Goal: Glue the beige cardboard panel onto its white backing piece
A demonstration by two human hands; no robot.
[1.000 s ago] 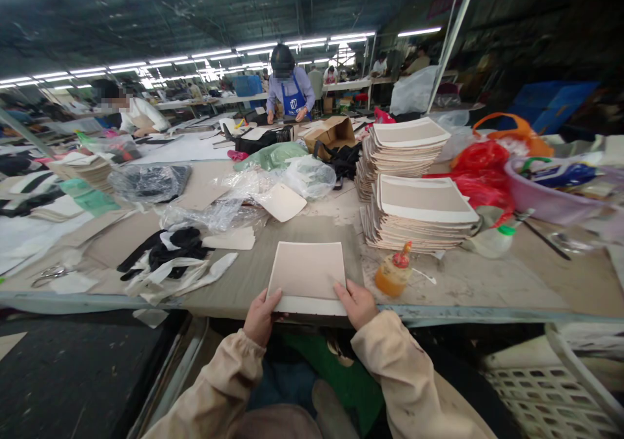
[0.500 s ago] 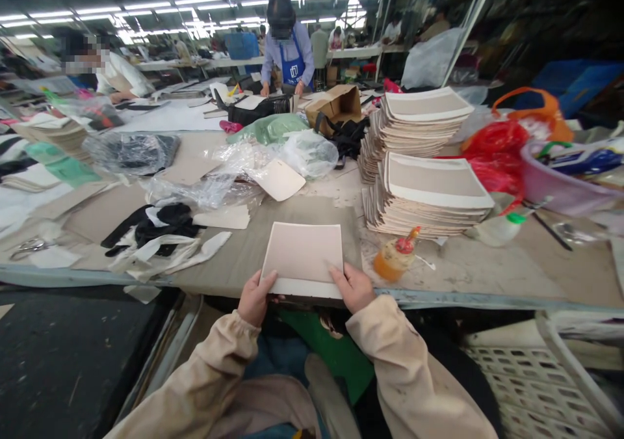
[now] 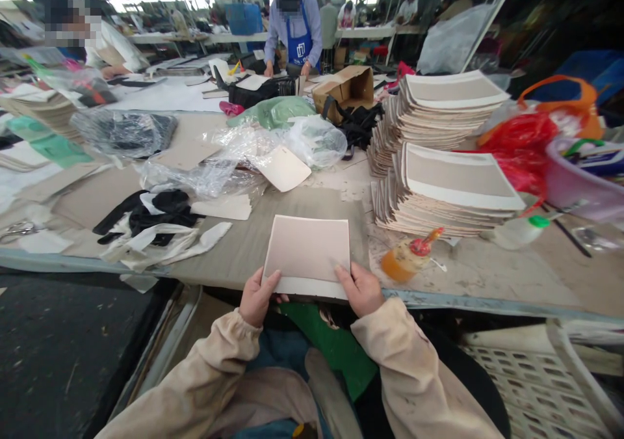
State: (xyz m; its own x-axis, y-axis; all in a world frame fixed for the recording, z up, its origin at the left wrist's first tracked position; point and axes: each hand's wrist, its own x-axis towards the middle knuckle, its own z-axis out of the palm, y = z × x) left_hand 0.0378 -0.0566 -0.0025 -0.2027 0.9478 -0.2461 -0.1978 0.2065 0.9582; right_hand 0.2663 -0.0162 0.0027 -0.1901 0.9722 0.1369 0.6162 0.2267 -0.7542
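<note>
Between my two hands is a flat rectangular beige panel point(image 3: 307, 247) with a pale strip along its near edge. My left hand point(image 3: 258, 294) grips its near left corner, thumb on top and fingers underneath. At the near right corner my right hand point(image 3: 363, 289) holds it the same way. The panel lies over the table's front edge, on or just above a grey-brown sheet point(image 3: 234, 247). Right of my right hand stands a small jar of orange liquid point(image 3: 397, 265) with a red, crusted top. Whether the panel is one layer or several I cannot tell.
Two stacks of similar panels, a near stack point(image 3: 453, 198) and a far stack point(image 3: 448, 110), rise at the right. A green-capped bottle point(image 3: 511, 232) lies beside them. Black and white scraps point(image 3: 160, 224) and clear plastic point(image 3: 209, 172) are at the left. A co-worker point(image 3: 295, 29) stands across the table.
The camera view has tilted down slightly, so the table's things appear higher and the right-hand ones farther right. Both hands keep the same hold on the panel.
</note>
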